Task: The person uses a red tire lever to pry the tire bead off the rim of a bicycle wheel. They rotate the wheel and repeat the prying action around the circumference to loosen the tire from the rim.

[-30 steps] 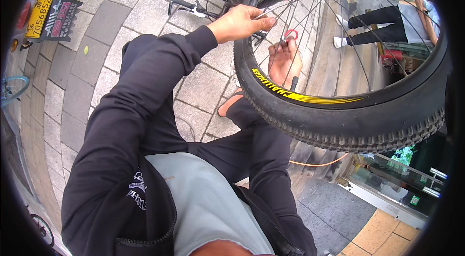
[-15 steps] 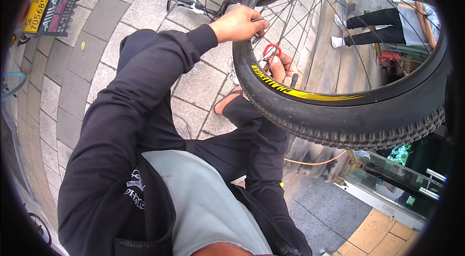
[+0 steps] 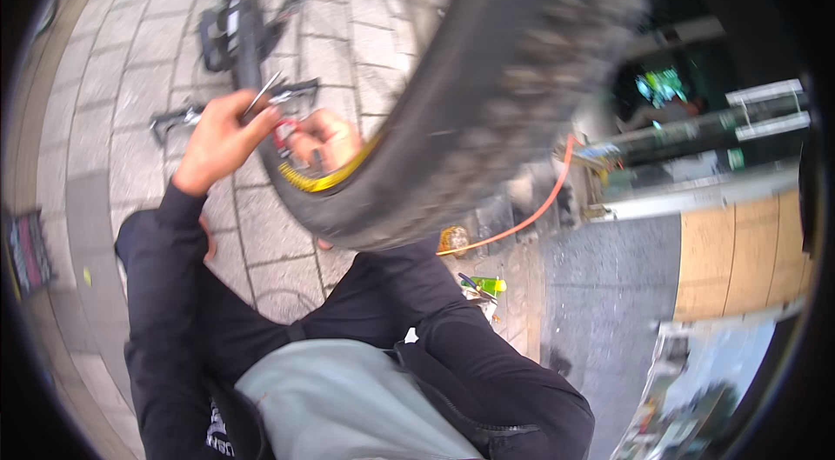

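A bicycle wheel with a knobbly black tyre [image 3: 487, 112] stands up before me, blurred and seen nearly edge-on, yellow lettering along its inner side. My left hand [image 3: 213, 143] is at the wheel's left, thumb and fingers pinched on a thin metal spoke [image 3: 263, 90]. Inside the rim, my right hand [image 3: 329, 140] has its fingers closed round a small red spoke wrench [image 3: 283, 131]; the tyre and rim hide part of that hand. Most of the other spokes cannot be made out.
Beyond my hands are the bike's dark fork [image 3: 248, 43] and a brake lever [image 3: 165, 119] over grey paving. An orange hose [image 3: 548, 208] runs at the right. Beside my right leg lie a green item [image 3: 494, 285] and small tools. A glass-fronted cabinet stands farther right.
The view has swung to the right, so the wheel now looks more edge-on and my hands sit farther left and lower in the picture. Both hands keep their grips.
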Action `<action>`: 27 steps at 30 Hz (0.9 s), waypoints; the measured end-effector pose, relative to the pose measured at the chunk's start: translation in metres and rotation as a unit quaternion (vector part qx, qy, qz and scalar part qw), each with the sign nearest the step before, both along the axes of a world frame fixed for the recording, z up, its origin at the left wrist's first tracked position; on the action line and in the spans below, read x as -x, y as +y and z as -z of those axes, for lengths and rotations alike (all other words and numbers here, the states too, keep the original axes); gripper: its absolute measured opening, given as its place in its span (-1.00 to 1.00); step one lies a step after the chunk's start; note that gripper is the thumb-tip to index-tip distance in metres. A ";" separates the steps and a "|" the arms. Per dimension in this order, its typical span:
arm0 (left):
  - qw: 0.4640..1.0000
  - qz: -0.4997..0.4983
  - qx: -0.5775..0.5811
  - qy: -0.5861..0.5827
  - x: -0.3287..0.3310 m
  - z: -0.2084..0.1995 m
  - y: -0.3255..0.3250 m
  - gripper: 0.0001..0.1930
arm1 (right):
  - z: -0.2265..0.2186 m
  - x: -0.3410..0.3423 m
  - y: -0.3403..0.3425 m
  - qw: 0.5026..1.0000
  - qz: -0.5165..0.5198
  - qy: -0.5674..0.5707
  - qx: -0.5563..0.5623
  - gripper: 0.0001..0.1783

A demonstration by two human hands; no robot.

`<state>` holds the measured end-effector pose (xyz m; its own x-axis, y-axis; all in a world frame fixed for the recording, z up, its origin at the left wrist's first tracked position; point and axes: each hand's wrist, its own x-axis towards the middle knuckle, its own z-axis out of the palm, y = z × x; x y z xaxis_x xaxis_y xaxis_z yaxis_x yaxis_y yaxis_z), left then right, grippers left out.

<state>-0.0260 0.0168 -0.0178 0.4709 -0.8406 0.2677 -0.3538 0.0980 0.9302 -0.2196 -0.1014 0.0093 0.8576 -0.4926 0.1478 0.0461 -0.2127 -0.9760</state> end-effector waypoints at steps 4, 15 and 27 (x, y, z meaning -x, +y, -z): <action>0.995 0.030 0.042 0.085 0.013 0.004 -0.005 -0.77 | 0.009 0.006 -0.011 0.978 -0.031 -0.024 -0.204 -0.58; 0.999 0.015 0.019 0.023 0.023 -0.014 0.008 -0.88 | 0.005 -0.004 0.019 0.922 0.018 -0.062 -0.382 -0.58; 0.883 0.262 -0.034 0.389 -0.018 0.027 -0.005 -0.84 | 0.000 0.002 0.002 0.920 -0.049 -0.033 -0.388 -0.56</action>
<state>-0.0075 0.0122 -0.0452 0.0319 -0.9992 -0.0254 0.4712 -0.0074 0.8820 -0.2213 -0.0994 0.0094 0.9051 -0.3926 -0.1631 0.0920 0.5555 -0.8264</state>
